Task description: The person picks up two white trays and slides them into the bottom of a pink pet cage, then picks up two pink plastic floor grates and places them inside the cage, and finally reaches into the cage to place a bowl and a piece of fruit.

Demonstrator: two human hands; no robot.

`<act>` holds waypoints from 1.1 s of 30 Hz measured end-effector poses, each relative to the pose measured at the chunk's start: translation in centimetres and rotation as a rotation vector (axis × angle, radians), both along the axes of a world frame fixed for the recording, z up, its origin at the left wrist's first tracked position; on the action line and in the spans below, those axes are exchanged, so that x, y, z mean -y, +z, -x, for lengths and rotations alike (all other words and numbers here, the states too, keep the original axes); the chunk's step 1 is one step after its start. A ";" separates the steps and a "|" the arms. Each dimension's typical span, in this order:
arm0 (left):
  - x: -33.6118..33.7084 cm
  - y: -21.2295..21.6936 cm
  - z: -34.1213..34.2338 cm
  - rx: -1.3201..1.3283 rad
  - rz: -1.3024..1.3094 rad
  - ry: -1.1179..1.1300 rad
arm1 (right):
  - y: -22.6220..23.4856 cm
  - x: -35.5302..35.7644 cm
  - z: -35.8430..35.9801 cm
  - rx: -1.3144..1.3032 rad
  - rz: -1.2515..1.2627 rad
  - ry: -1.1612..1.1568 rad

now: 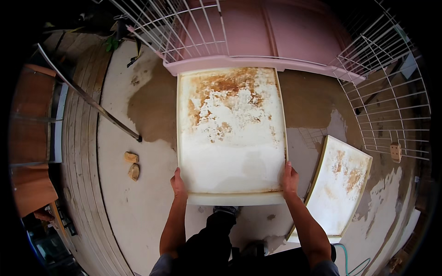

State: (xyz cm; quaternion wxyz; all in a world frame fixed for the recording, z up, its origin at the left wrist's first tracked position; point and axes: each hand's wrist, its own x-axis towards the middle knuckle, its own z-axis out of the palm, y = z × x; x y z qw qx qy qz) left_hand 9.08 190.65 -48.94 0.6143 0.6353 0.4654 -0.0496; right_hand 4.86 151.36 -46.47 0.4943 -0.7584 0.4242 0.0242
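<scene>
Both hands hold a large cream tray (pixel 231 133), stained with rust-brown patches toward its far end. The left hand (pixel 178 183) grips the near left corner, fingers wrapped under the rim with the thumb on top; the right hand (pixel 290 177) does the same at the near right corner. The tray's far edge meets the lip of a pink cage base (pixel 258 64), from which white wire walls (pixel 184 27) rise on the left and right, so the tray sits half in its slot, level and just above the wet concrete floor (pixel 133 202).

To do this step well, I judge that the two hands should move together and keep the near edge level. If one side leads, the tray will likely skew and jam against the sides of the base. A firm grip at the corners, as shown, gives good control. The tray looks damp, so the thumbs should press down to stop slipping.

A second stained tray (pixel 338 184) lies tilted on the floor just beside the right forearm, near enough to knock with an elbow. A green hose (pixel 346 260) runs by the right foot, and two small stones (pixel 132 164) lie at the left, well apart from the work.
</scene>
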 end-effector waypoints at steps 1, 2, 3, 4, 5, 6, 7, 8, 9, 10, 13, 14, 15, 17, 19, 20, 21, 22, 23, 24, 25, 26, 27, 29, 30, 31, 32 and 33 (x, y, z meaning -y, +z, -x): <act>0.0 0.0 -0.1 0.030 -0.022 -0.007 | -0.1 -0.1 -0.1 0.018 0.000 -0.019; 0.4 0.2 -0.3 0.053 -0.037 -0.018 | -0.3 0.0 -0.1 0.031 0.007 -0.042; 0.6 0.6 -0.3 0.019 -0.074 -0.036 | -0.7 0.4 0.0 -0.003 -0.008 -0.033; 0.5 0.5 -0.3 0.023 -0.094 -0.035 | -0.5 0.2 -0.1 -0.028 -0.040 -0.023; 0.3 0.3 -0.3 0.027 -0.113 -0.035 | -0.4 0.0 -0.2 -0.053 -0.072 -0.014; -0.1 0.2 -0.4 0.031 -0.131 -0.038 | -0.3 -0.3 -0.5 -0.078 -0.102 -0.006; -0.1 0.2 -0.9 0.025 -0.131 -0.052 | -0.4 -0.4 -0.8 -0.048 -0.086 -0.013; 0.0 0.3 -1.7 0.020 -0.130 -0.069 | -0.6 -0.5 -1.2 -0.017 -0.070 -0.021; 0.0 0.3 -2.0 0.014 -0.130 -0.088 | -1.0 -0.6 -1.5 0.014 -0.055 -0.031; -0.2 -0.1 -2.4 0.020 -0.141 -0.088 | -1.9 -0.7 -1.6 0.024 0.008 -0.020; -1.0 -1.6 -3.8 0.099 -0.196 -0.055 | -4.4 -1.3 -1.9 0.046 0.100 0.010; -0.5 -2.0 -3.9 0.160 -0.218 -0.021 | -4.5 -1.3 -1.9 0.042 0.074 0.021; -0.8 -2.2 -3.9 0.177 -0.220 -0.015 | -4.6 -1.5 -2.1 0.037 0.048 0.031; -0.9 -2.7 -3.7 0.152 -0.178 -0.038 | -2.7 -1.4 -2.3 -0.078 0.054 0.054; -1.0 -3.1 -3.8 0.127 -0.158 -0.044 | -2.2 -1.5 -2.3 -0.140 0.115 0.087; -1.0 -3.2 -4.0 0.136 -0.172 -0.023 | -2.7 -1.6 -2.1 -0.145 0.172 0.110; -1.0 -3.3 -4.1 0.145 -0.187 -0.003 | -3.0 -1.7 -2.1 -0.151 0.228 0.132; -1.2 -3.2 -4.1 0.105 -0.183 -0.029 | -3.1 -1.8 -2.1 -0.146 0.236 0.123; -1.5 -3.0 -4.1 0.066 -0.178 -0.056 | -3.2 -2.0 -2.1 -0.140 0.243 0.114; -1.6 -2.9 -3.9 0.027 -0.175 -0.083 | -3.3 -2.1 -2.1 -0.135 0.250 0.105; -1.4 -2.2 -3.7 0.039 -0.142 -0.084 | -3.5 -2.0 -2.0 -0.100 0.246 0.115; -1.0 -1.3 -3.7 0.056 -0.104 -0.088 | -3.8 -1.8 -2.1 -0.061 0.248 0.120; -0.4 -1.1 -3.7 0.072 -0.066 -0.092 | -4.1 -1.3 -2.1 -0.023 0.251 0.127; -0.4 -0.7 -3.6 0.070 -0.065 -0.094 | -4.4 -1.0 -2.2 -0.002 0.167 0.100; -0.3 -0.6 -3.8 0.069 -0.063 -0.095 | -4.6 -0.8 -2.3 0.009 0.126 0.086; -0.7 -0.9 -3.5 0.069 -0.086 -0.083 | -4.2 -1.0 -2.3 -0.023 0.096 0.095; -0.9 -1.5 -3.5 0.069 -0.109 -0.072 | -3.8 -1.0 -2.4 -0.054 0.066 0.104; -1.3 -1.9 -3.5 0.069 -0.131 -0.061 | -3.5 -1.1 -2.4 -0.085 0.037 0.112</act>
